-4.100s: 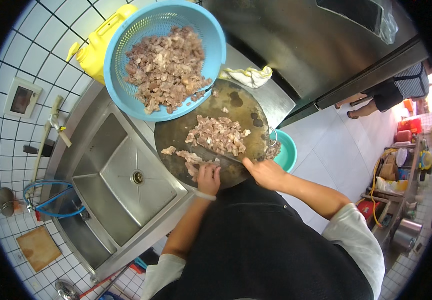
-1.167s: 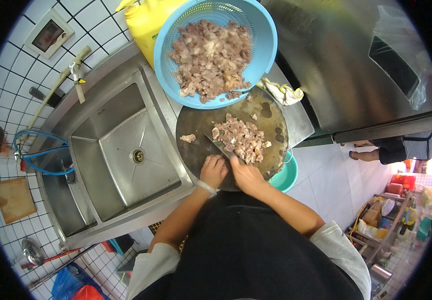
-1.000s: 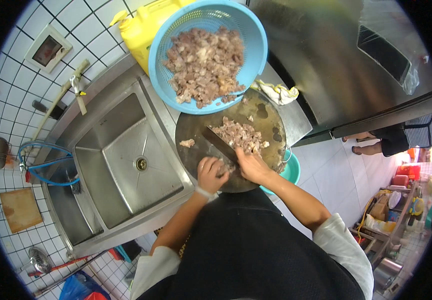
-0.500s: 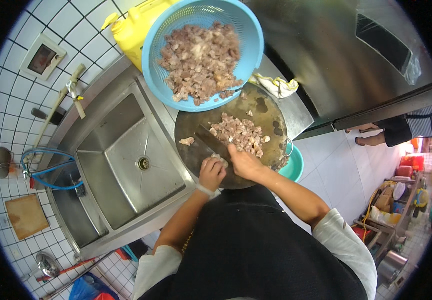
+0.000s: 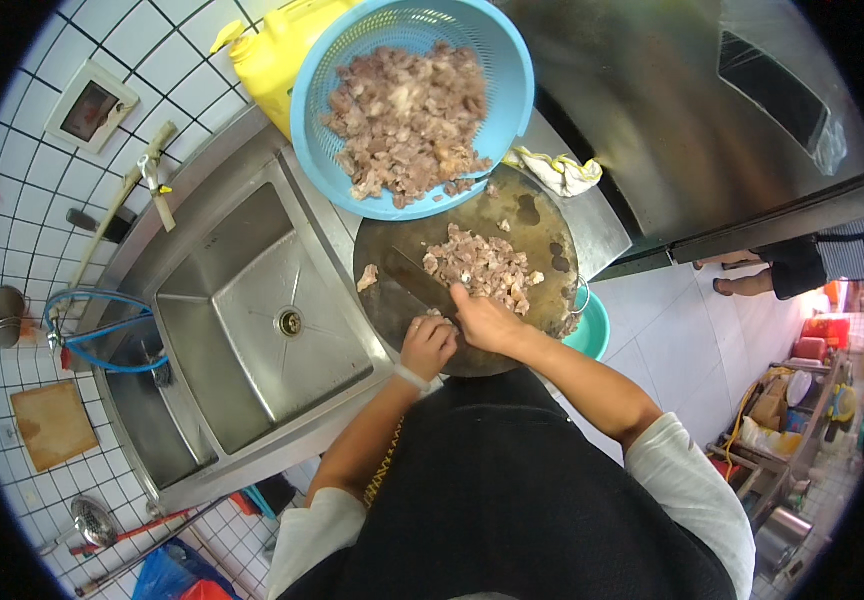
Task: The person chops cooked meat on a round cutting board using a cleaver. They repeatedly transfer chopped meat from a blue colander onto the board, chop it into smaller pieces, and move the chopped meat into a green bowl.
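My right hand [image 5: 489,322] is wrapped round the handle of a cleaver [image 5: 418,281]. Its broad dark blade points away to the left across a round chopping board [image 5: 384,322]. Close to the near edge of the blade, my left hand [image 5: 428,346], with fingers curled, holds down a piece of meat [image 5: 436,314] that is mostly hidden. Beyond the cleaver lies a heap of chopped meat [image 5: 482,268]. One loose meat chunk [image 5: 367,278] sits alone by the board's left edge.
A blue colander [image 5: 309,120] of chopped meat stands at the board's far side, beside a yellow jug [image 5: 270,75]. Left is a steel sink [image 5: 252,300]; right, a green basin [image 5: 595,325] below the board and a crumpled cloth [image 5: 562,172]. Another person's legs [image 5: 752,284] show far right.
The loose chunk at the board's left edge has turned and shifted slightly. Less of the meat shows under my left hand. The whole view has moved a little; both grips stay the same.
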### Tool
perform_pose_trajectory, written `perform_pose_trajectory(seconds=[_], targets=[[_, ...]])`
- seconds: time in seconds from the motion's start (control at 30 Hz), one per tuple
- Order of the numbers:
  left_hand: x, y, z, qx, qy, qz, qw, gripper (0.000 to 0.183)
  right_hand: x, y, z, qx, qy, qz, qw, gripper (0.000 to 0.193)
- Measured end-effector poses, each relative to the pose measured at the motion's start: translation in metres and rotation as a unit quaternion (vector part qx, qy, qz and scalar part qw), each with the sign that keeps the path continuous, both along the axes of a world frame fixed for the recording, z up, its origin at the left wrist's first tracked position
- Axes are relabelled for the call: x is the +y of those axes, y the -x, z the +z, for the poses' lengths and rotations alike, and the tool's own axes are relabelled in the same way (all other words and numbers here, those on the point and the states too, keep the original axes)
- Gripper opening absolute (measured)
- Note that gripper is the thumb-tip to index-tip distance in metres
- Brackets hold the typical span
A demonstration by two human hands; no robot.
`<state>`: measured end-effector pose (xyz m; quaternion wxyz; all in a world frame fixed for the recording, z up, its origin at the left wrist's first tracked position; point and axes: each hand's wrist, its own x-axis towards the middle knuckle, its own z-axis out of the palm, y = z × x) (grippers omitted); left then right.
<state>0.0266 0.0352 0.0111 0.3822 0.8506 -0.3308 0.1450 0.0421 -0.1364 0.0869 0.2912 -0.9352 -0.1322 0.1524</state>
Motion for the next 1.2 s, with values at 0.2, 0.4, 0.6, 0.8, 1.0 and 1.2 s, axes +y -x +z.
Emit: perform_pose_trajectory(seconds=[0.2, 0.4, 0.6, 0.8, 1.0, 1.2], targets=[[0.009, 0.013, 0.012, -0.006, 0.056, 0.085, 0.995, 0.034, -0.043, 0.051, 0.053, 0.029, 0.066, 0.021, 0.997, 0.035], [-0.002, 0.008, -0.001, 0.027, 0.061, 0.066, 0.996, 0.024, -0.041, 0.075, 0.055, 0.092, 0.13, 0.083, 0.984, 0.028], [-0.011, 0.007, -0.003, 0.02, 0.042, 0.061, 0.997, 0.019, 0.005, 0.043, 0.014, 0.003, 0.047, 0.038, 0.998, 0.024], [0.001, 0.009, 0.009, 0.015, 0.053, 0.066, 0.996, 0.025, -0.025, 0.017, 0.012, -0.01, 0.011, 0.0, 1.0, 0.025], [0.007, 0.014, 0.007, 0.032, 0.091, 0.097, 0.991, 0.025, -0.044, 0.062, 0.061, 0.034, 0.098, 0.071, 0.992, 0.031], [0.005, 0.014, -0.006, 0.045, 0.058, 0.082, 0.994, 0.02, -0.035, 0.067, 0.056, 0.08, 0.123, 0.111, 0.983, 0.031]])
